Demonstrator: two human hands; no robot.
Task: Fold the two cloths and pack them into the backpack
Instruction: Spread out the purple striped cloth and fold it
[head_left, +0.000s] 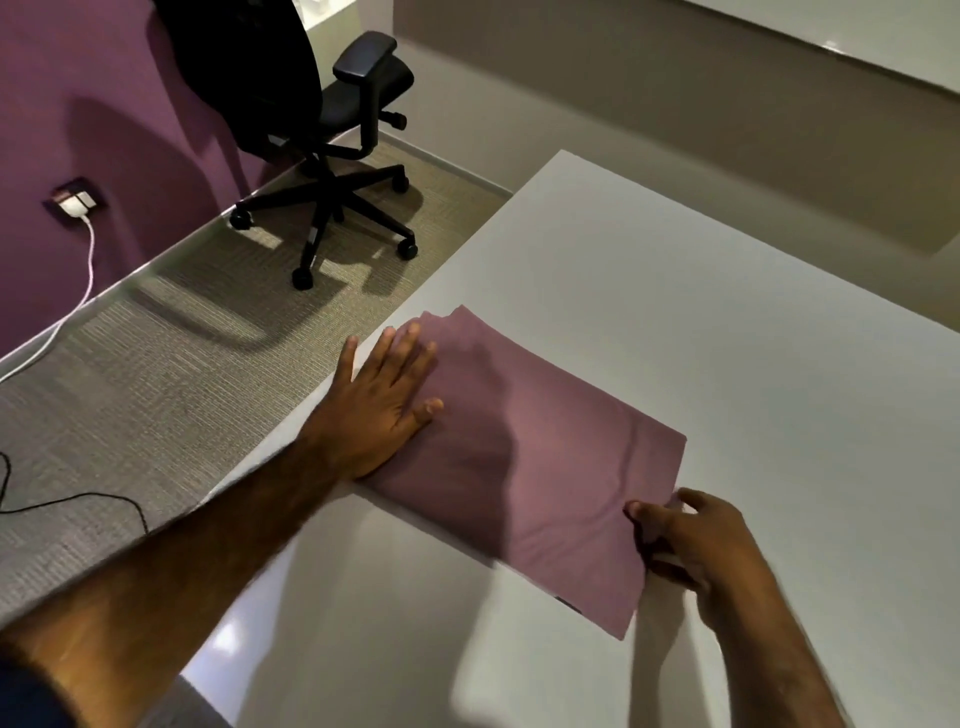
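A mauve cloth (540, 457) lies folded into a rectangle on the white table (727, 322), near the table's left edge. My left hand (382, 400) presses flat on the cloth's left end, fingers spread. At the right end, my right hand (685, 540) pinches the near right edge of the cloth between thumb and fingers. I see only this one cloth. No backpack is in view.
A black office chair (322, 130) stands on the carpet to the left of the table, by a purple wall. A white charger cable (88, 270) hangs from a wall socket, and a black cable (67, 499) lies on the carpet.
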